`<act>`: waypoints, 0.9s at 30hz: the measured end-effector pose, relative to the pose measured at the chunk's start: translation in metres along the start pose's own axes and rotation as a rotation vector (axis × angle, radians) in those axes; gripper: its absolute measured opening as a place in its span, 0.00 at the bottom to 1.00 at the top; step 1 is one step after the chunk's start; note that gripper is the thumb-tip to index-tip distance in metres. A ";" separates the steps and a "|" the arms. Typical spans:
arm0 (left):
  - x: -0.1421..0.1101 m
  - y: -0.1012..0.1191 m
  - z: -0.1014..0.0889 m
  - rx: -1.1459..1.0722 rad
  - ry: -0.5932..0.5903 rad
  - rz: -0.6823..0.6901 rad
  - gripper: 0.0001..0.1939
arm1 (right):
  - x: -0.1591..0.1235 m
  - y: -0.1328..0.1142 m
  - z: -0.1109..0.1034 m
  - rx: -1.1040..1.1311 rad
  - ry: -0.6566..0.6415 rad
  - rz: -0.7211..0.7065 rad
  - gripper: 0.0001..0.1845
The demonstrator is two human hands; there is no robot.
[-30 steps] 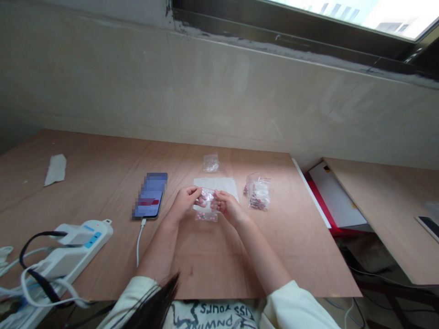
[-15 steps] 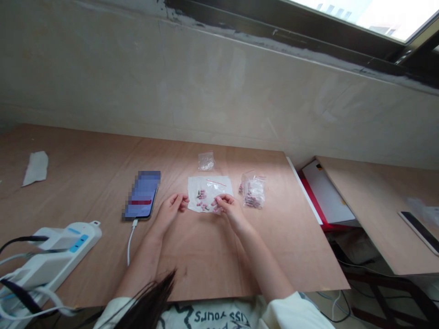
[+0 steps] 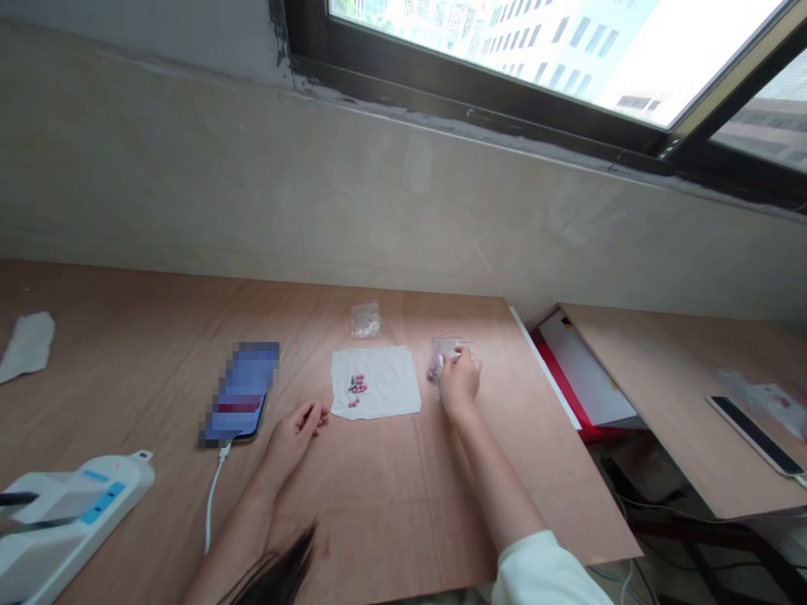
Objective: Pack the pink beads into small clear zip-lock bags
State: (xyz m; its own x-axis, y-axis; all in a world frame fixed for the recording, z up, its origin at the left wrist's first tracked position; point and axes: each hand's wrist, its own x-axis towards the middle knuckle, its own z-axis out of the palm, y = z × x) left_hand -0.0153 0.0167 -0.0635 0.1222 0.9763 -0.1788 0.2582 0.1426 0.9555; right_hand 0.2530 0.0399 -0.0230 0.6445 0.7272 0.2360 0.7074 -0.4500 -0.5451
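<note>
Plastic bag (image 3: 449, 346) over plywood tabletop (image 3: 384, 504)

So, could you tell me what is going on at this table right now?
A person's right hand holds a clear plastic bag of small pink parts above a plywood table. Beside it lies a white sheet with a few loose pink parts on it. The left hand rests empty on the table, next to a phone.

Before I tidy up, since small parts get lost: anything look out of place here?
Small pink parts lie loose on a white sheet, outside any bag, while the right hand holds a clear bag beside it.
</note>
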 end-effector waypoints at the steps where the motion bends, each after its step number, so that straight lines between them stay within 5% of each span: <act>1: 0.000 0.000 0.000 0.005 -0.003 0.002 0.19 | 0.001 0.002 -0.001 -0.055 0.006 -0.026 0.12; 10: -0.004 0.005 0.000 0.013 0.006 -0.013 0.18 | -0.018 0.002 -0.005 -0.276 0.121 -0.140 0.17; 15: -0.004 0.004 0.000 0.001 -0.004 0.000 0.18 | -0.050 -0.015 -0.002 -0.152 -0.084 -0.374 0.12; 21: -0.004 0.005 0.000 -0.025 0.003 -0.002 0.16 | -0.039 -0.051 0.029 0.036 -0.226 -0.441 0.18; 27: -0.003 0.005 -0.001 -0.039 0.001 -0.005 0.16 | -0.008 -0.096 0.073 -0.009 -0.353 -0.585 0.22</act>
State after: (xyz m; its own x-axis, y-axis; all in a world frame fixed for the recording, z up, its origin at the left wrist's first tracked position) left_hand -0.0147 0.0147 -0.0577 0.1202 0.9758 -0.1829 0.2212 0.1533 0.9631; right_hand 0.1591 0.1147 -0.0313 0.0228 0.9769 0.2126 0.9139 0.0659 -0.4005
